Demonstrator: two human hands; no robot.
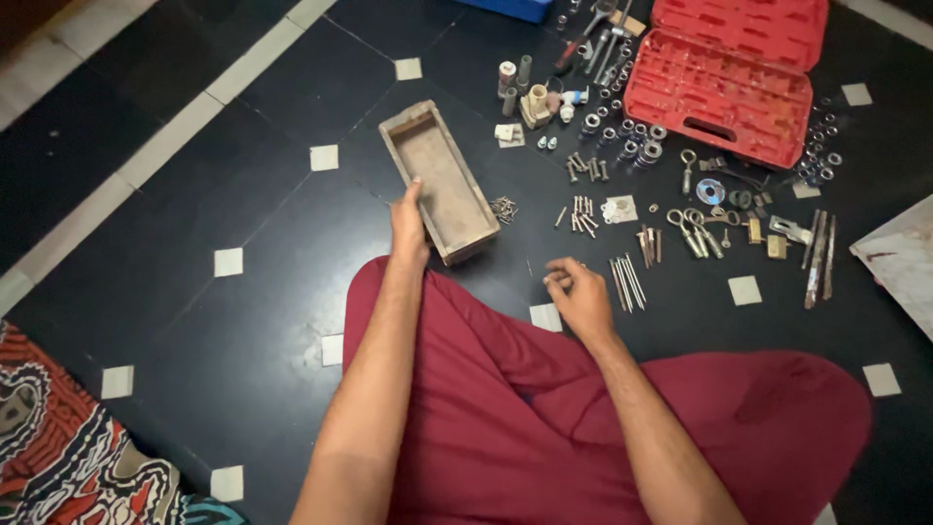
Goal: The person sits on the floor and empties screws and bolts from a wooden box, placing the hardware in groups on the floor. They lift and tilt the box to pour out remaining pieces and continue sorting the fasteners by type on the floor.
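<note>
My left hand [408, 222] grips the near left edge of a shallow, empty wooden box [442, 175] that lies on the dark tiled floor. My right hand [575, 292] hovers low over the floor to the right of the box, fingers curled; it seems to pinch something small, too tiny to identify. A row of long nails [627, 280] lies just right of that hand. A small pile of screws [503, 207] sits beside the box's right side. My legs in dark red trousers [544, 408] fill the bottom of the view.
An open red tool case [724, 83] sits at the top right, ringed by sockets, bolts, hooks, keys and metal strips spread over the floor. A patterned cloth [58, 447] lies at the bottom left. A pale board [899, 258] shows at the right edge.
</note>
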